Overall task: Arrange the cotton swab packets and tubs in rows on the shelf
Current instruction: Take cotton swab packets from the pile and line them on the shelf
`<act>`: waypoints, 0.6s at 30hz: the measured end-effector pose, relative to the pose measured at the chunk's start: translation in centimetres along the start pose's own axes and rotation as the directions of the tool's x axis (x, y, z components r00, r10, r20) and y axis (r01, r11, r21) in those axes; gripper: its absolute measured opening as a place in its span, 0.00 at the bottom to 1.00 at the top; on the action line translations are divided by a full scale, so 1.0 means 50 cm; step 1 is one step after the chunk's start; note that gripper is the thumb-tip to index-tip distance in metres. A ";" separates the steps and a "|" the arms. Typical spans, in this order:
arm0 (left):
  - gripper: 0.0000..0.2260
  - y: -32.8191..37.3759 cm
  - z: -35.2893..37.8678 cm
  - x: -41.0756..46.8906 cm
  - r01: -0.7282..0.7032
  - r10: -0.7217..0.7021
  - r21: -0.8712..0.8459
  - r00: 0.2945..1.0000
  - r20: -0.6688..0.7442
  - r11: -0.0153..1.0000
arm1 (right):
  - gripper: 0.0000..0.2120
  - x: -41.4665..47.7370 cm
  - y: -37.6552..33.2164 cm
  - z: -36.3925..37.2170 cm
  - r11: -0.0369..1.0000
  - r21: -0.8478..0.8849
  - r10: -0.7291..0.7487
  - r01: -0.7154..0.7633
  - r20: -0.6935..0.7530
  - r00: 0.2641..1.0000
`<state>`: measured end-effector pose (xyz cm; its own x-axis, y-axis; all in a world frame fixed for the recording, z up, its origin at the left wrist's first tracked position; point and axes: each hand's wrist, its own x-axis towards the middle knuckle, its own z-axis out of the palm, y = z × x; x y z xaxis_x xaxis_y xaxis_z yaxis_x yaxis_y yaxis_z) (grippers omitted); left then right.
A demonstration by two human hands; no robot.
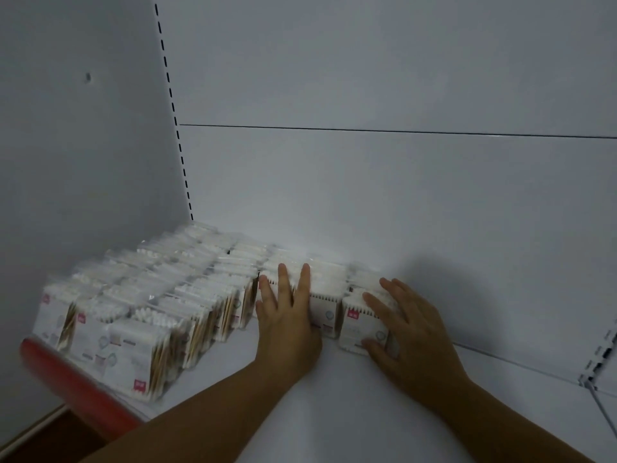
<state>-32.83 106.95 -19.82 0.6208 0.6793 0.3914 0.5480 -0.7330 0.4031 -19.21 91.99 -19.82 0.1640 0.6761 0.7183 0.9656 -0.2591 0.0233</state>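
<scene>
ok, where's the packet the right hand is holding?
Head view, right of centre: the end packet stands on the shelf, gripped by the right hand, just right of the packets under the left hand.

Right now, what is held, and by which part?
Right hand grips the end packet: fingers over its top, thumb at its base. Left hand presses flat.
</scene>
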 end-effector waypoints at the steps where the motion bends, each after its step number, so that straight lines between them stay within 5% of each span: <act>1: 0.42 -0.001 0.002 0.000 -0.003 0.003 0.001 1.000 -0.011 1.000 | 0.30 0.000 0.000 0.000 1.000 0.000 0.003 -0.003 0.001 1.000; 8: 0.41 0.007 -0.007 -0.010 -0.031 0.008 -0.189 0.993 -0.120 0.981 | 0.29 -0.005 -0.003 -0.005 1.000 0.012 0.022 -0.022 0.013 1.000; 18: 0.40 0.012 -0.013 -0.019 -0.023 0.025 0.015 0.989 -0.148 1.000 | 0.32 0.001 -0.012 -0.018 0.997 -0.045 0.070 -0.066 0.111 0.991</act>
<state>-33.47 105.87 -19.40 0.5447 0.6584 0.5195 0.5419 -0.7491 0.3811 -19.99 91.53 -19.17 0.2528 0.7283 0.6369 0.9426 -0.3337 0.0075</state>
